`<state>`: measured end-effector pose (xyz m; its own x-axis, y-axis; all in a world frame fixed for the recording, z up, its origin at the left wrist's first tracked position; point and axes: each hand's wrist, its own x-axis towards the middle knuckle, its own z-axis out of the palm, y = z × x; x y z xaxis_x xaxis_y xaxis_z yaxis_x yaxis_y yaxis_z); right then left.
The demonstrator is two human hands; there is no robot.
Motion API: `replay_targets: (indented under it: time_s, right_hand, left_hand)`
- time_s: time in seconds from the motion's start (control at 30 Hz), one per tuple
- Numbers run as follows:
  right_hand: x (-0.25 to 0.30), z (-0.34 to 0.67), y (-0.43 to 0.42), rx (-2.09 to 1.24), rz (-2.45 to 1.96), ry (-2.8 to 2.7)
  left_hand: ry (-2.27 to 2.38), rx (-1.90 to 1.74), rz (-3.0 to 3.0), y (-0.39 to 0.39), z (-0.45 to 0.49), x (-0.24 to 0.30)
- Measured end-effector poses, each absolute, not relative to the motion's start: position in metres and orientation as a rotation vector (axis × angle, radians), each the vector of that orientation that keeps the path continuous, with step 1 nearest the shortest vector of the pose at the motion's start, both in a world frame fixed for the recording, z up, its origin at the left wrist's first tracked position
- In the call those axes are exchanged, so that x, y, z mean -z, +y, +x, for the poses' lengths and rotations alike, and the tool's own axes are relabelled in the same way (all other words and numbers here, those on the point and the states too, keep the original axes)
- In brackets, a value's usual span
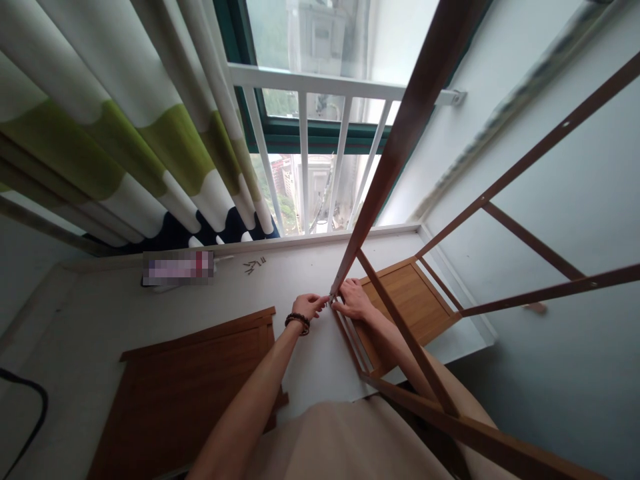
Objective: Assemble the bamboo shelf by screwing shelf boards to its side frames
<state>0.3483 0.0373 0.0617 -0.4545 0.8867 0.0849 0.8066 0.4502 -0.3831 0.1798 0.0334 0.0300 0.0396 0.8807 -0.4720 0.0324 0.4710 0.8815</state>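
Note:
A brown wooden frame [395, 143] stands tilted over the white ledge, with its long post running down to a corner joint between my hands. My left hand [310, 306], with a dark beaded bracelet on the wrist, pinches at the outer side of this joint. Whatever small piece is between its fingertips is too small to make out. On the other side my right hand [353, 300] is closed about the frame's lower corner, its thumb near the joint. A lighter wooden panel [400, 293] sits at the frame's base, partly behind my right forearm.
Several small screws or pins [255, 265] lie on the ledge [300, 267], near a blurred-out package [177, 268]. A brown wooden panel [200, 380] lies at the left. Behind are a striped curtain [165, 133] and a white window railing [320, 83]; a wall [575, 220] bounds the right.

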Motion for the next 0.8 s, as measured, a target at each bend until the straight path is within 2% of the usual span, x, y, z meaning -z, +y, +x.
replay_targets:
  time_s: [0.1,0.33,0.63,0.8]
  right_hand:
    - [-0.061,0.348,0.037,-0.413,-1.457,-2.426]
    - [-0.063,0.348,0.037,-0.394,-1.447,-2.446]
    - [-0.063,0.348,0.036,-0.393,-1.449,-2.430]
    - [-0.063,0.349,0.036,-0.389,-1.460,-2.430]
  left_hand:
    - [1.292,-0.700,0.701,0.035,0.179,-0.032]
    - [1.244,-0.925,0.601,0.044,0.185,-0.035]
    - [1.361,-1.189,1.175,0.019,0.191,-0.038]
    - [1.342,-1.160,1.358,0.002,0.188,-0.030]
